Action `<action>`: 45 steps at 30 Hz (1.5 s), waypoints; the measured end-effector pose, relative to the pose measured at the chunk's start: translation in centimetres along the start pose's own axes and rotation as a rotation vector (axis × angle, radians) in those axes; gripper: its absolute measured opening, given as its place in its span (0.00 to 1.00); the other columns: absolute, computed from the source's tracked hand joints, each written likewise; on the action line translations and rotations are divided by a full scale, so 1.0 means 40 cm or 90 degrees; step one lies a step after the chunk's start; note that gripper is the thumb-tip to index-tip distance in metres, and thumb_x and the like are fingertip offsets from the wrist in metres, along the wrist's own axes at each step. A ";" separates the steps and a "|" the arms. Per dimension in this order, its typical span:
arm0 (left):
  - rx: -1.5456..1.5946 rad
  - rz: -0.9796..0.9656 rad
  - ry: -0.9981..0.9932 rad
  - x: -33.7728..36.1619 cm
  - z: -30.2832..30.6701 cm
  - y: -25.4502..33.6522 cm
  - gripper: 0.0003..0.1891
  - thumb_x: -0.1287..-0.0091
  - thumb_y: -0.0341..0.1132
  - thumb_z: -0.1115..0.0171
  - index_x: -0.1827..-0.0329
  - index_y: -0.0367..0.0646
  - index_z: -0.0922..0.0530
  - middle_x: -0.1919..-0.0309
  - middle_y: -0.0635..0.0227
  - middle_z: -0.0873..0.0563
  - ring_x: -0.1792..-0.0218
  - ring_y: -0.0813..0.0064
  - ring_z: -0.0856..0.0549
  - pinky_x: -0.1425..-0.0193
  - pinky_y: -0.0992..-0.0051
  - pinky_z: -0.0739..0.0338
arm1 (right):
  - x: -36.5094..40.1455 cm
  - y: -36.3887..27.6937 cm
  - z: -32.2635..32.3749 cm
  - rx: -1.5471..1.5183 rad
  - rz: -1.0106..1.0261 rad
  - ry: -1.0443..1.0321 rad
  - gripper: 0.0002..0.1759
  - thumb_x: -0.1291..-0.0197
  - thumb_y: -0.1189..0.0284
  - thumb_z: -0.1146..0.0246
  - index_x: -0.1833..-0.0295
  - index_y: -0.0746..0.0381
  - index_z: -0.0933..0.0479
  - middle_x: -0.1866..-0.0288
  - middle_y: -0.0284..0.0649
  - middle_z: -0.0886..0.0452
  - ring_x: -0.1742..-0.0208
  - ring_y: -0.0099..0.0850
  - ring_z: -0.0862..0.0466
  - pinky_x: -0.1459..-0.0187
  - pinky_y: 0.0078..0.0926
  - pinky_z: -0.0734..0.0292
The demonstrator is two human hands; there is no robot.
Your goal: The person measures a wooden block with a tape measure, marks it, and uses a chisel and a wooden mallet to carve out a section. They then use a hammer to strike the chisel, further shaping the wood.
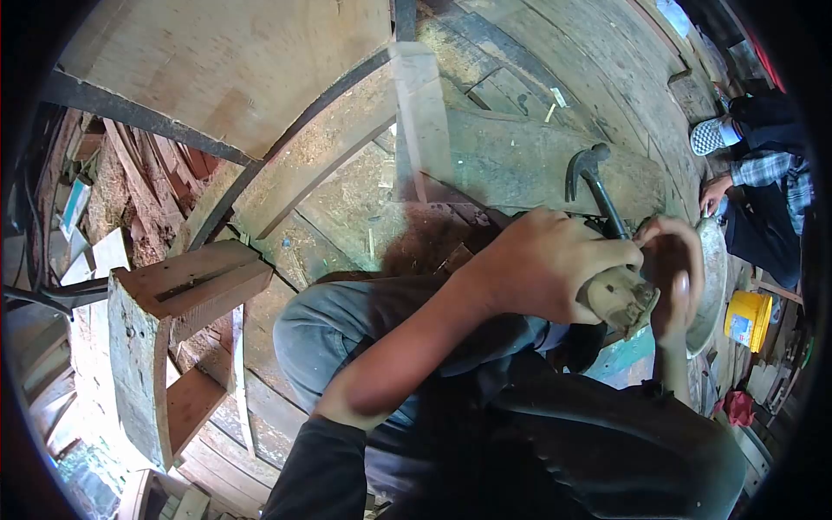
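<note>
My left hand [555,260] reaches in from the lower left, its fingers wrapped around a pale, rough, carved-looking piece [617,299] with small dark hollows. Close on its right is my right hand [680,269], with fingers bent and curled inward towards the piece. Anything inside those fingers is hidden. Just beyond both hands, a claw hammer [594,178] has its head on a wide plank, and its dark handle runs down behind my left hand. The end of the handle is out of sight.
Another person [771,191] sits at the right edge, a hand near a round pale basin [711,277]. A yellow bucket [748,321] stands below. A wooden frame [139,364] is at left, near scrap wood and shavings. A large plywood panel [234,69] fills the upper left.
</note>
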State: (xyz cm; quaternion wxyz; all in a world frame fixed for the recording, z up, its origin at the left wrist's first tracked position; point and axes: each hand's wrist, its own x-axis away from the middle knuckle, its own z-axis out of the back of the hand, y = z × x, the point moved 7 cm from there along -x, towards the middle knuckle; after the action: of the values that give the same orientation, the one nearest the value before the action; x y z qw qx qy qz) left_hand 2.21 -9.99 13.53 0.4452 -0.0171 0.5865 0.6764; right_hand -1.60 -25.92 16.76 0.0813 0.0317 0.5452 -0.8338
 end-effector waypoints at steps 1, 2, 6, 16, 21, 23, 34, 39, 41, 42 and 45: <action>-0.038 -0.003 0.011 0.005 -0.014 0.000 0.26 0.55 0.44 0.24 0.50 0.51 0.17 0.76 0.69 0.15 0.74 0.65 0.13 0.67 0.70 0.20 | -0.005 -0.037 -0.022 0.016 0.072 -0.050 0.38 0.32 0.46 0.45 0.38 0.72 0.30 0.47 0.51 0.27 0.46 0.37 0.25 0.39 0.32 0.33; -0.071 -0.004 0.034 0.017 -0.024 -0.001 0.25 0.53 0.43 0.25 0.50 0.51 0.17 0.73 0.68 0.15 0.69 0.65 0.13 0.62 0.69 0.19 | -0.003 -0.054 -0.039 0.071 0.100 -0.077 0.45 0.38 0.39 0.42 0.38 0.73 0.30 0.46 0.53 0.27 0.46 0.39 0.24 0.41 0.35 0.31; -0.152 -0.040 0.071 0.048 -0.010 -0.037 0.26 0.50 0.43 0.25 0.46 0.49 0.18 0.63 0.64 0.13 0.60 0.64 0.13 0.54 0.67 0.19 | -0.006 -0.094 -0.094 0.309 0.124 -0.065 0.35 0.43 0.61 0.28 0.35 0.70 0.30 0.38 0.54 0.29 0.37 0.45 0.25 0.39 0.40 0.27; -0.146 0.140 0.318 0.067 0.281 -0.184 0.21 0.38 0.29 0.33 0.41 0.39 0.22 0.47 0.59 0.16 0.46 0.68 0.16 0.40 0.71 0.22 | -0.024 -0.090 -0.064 0.196 0.024 -0.113 0.24 0.41 0.75 0.33 0.38 0.69 0.25 0.35 0.54 0.26 0.39 0.44 0.19 0.38 0.37 0.24; -0.293 0.087 0.342 0.070 0.250 -0.214 0.18 0.37 0.24 0.40 0.43 0.41 0.21 0.49 0.57 0.16 0.46 0.57 0.17 0.41 0.63 0.24 | -0.055 -0.179 -0.127 0.274 0.107 -0.213 0.18 0.48 0.81 0.32 0.49 0.68 0.19 0.45 0.52 0.19 0.46 0.43 0.17 0.46 0.35 0.21; -0.378 0.065 0.313 0.054 0.234 -0.223 0.19 0.37 0.27 0.40 0.41 0.44 0.21 0.46 0.57 0.17 0.43 0.54 0.20 0.37 0.59 0.29 | -0.063 -0.208 -0.157 0.280 0.167 -0.271 0.18 0.49 0.84 0.33 0.50 0.68 0.18 0.46 0.51 0.19 0.50 0.42 0.15 0.50 0.34 0.19; -0.567 0.248 0.192 0.129 0.210 -0.386 0.19 0.30 0.33 0.46 0.37 0.52 0.23 0.41 0.65 0.20 0.37 0.64 0.22 0.26 0.61 0.40 | -0.053 -0.200 -0.165 0.275 0.218 -0.289 0.20 0.54 0.84 0.30 0.51 0.66 0.18 0.48 0.47 0.18 0.50 0.44 0.14 0.50 0.36 0.17; -0.347 0.240 0.316 0.155 0.261 -0.385 0.18 0.29 0.29 0.48 0.37 0.47 0.23 0.41 0.61 0.20 0.40 0.60 0.21 0.28 0.62 0.37 | -0.023 -0.135 -0.100 0.327 0.107 -0.267 0.29 0.56 0.81 0.26 0.43 0.64 0.21 0.44 0.46 0.19 0.43 0.47 0.17 0.44 0.37 0.21; -0.272 0.210 0.501 0.201 0.301 -0.378 0.18 0.30 0.25 0.48 0.39 0.42 0.23 0.40 0.57 0.21 0.39 0.56 0.22 0.30 0.62 0.35 | -0.002 -0.079 -0.073 0.383 0.057 -0.275 0.30 0.56 0.80 0.25 0.42 0.64 0.22 0.43 0.48 0.19 0.43 0.47 0.17 0.44 0.37 0.21; -0.322 0.245 0.517 0.219 0.308 -0.373 0.22 0.32 0.22 0.47 0.34 0.40 0.27 0.38 0.53 0.23 0.35 0.54 0.26 0.29 0.61 0.35 | 0.010 -0.055 -0.069 0.363 0.045 -0.269 0.30 0.55 0.79 0.24 0.43 0.65 0.22 0.43 0.49 0.18 0.44 0.47 0.17 0.43 0.37 0.22; -0.352 0.283 0.563 0.233 0.315 -0.398 0.28 0.35 0.25 0.43 0.29 0.42 0.32 0.35 0.55 0.27 0.33 0.53 0.29 0.26 0.59 0.39 | 0.034 -0.029 -0.049 0.336 0.019 -0.231 0.29 0.57 0.80 0.24 0.45 0.65 0.21 0.45 0.49 0.18 0.45 0.46 0.17 0.44 0.36 0.22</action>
State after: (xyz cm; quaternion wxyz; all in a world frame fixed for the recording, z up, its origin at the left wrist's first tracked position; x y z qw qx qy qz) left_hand 12.77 4.29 -0.02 -0.0171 -0.2910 0.5076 0.8108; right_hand -3.21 -23.80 16.80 0.1782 -0.0893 0.2862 -0.9372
